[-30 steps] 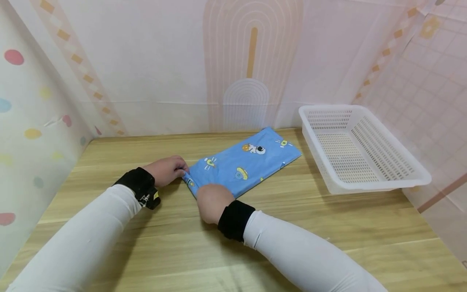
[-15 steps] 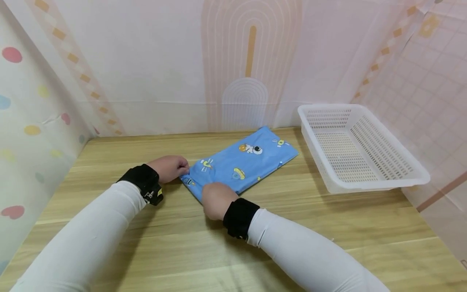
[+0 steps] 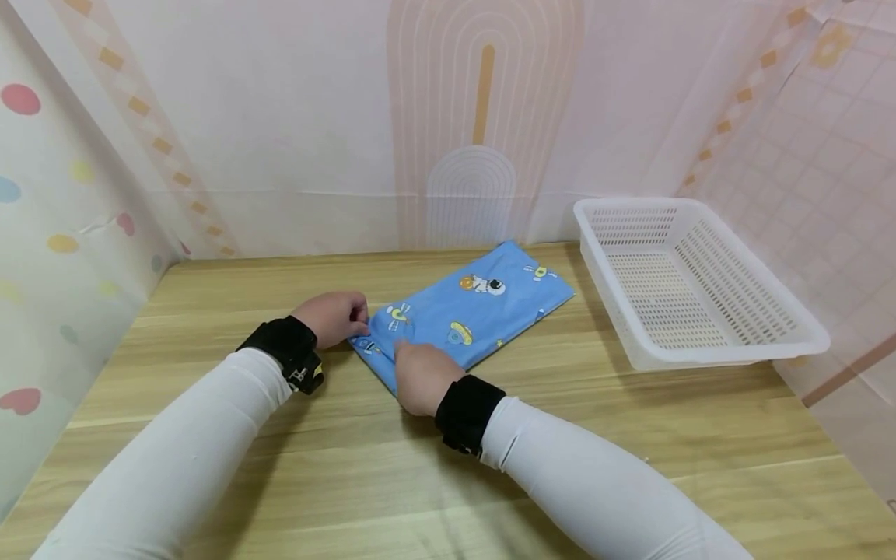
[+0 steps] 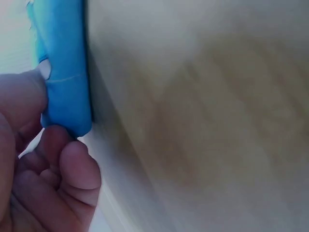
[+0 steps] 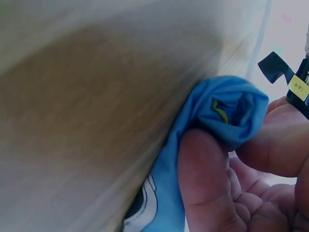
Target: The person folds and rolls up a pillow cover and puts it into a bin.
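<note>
A blue cloth (image 3: 437,319) printed with astronauts and spaceships lies folded into a long strip, slanting across the table. Its near-left end is turned over into a small roll, whose coiled end (image 5: 236,111) shows in the right wrist view. My left hand (image 3: 336,317) pinches the far corner of that end; in the left wrist view the thumb lies against the blue fold (image 4: 67,92) and curled fingers (image 4: 79,166) sit beneath it. At the near corner my right hand (image 3: 423,379) grips the roll between thumb and fingers. In the head view it hides that corner.
To the right of the cloth stands a white perforated plastic basket (image 3: 630,330) on the wooden table (image 3: 336,482). Patterned sheets (image 3: 294,132) hang behind the table and at both sides. Black bands (image 3: 470,412) with cameras circle both wrists.
Both hands have shifted slightly right and away from me, along with the turned-over end of the cloth. The basket stays where it was.
</note>
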The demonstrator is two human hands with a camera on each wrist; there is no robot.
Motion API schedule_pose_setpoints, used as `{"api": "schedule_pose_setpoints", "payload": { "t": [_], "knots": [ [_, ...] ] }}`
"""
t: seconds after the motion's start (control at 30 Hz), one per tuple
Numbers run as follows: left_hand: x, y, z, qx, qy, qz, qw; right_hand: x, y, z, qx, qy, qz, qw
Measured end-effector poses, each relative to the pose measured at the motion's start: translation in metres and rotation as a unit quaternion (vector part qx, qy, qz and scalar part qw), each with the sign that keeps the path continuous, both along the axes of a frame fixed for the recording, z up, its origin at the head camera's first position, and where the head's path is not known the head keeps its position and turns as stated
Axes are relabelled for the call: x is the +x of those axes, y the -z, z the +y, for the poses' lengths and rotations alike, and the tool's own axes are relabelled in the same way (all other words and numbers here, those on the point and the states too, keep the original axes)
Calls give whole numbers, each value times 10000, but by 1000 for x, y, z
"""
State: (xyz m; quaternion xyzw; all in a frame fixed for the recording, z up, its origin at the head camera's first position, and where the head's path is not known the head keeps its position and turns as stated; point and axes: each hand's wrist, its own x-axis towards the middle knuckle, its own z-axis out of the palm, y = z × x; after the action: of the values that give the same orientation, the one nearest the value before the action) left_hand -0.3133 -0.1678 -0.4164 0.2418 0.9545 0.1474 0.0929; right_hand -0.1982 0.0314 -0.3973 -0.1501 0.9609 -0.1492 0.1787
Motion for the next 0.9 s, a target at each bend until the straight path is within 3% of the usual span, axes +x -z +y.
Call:
{"api": "schedule_pose_setpoints", "payload": {
  "t": [0.2,0.37,0.5,0.63,0.8,0.9],
  "knots": [
    [7,-2,2,176,-65,243,9995,1,-1,1,271,-176,321,9990],
    [7,0,-6,60,240,377,9990,6,2,2,547,-501,845,9937],
    [7,0,-15,167,512,202,9983,11,3,2,751,-794,1132,9876],
    [10,-2,-21,330,733,-85,9967,18,3,1,1228,-1216,1472,9739],
    [12,-2,-22,313,908,8,9954,28,3,-3,1830,-1850,1903,9466],
    [12,-2,-21,261,910,52,9955,30,3,-5,1920,-1946,1931,9423]
  ]
}}
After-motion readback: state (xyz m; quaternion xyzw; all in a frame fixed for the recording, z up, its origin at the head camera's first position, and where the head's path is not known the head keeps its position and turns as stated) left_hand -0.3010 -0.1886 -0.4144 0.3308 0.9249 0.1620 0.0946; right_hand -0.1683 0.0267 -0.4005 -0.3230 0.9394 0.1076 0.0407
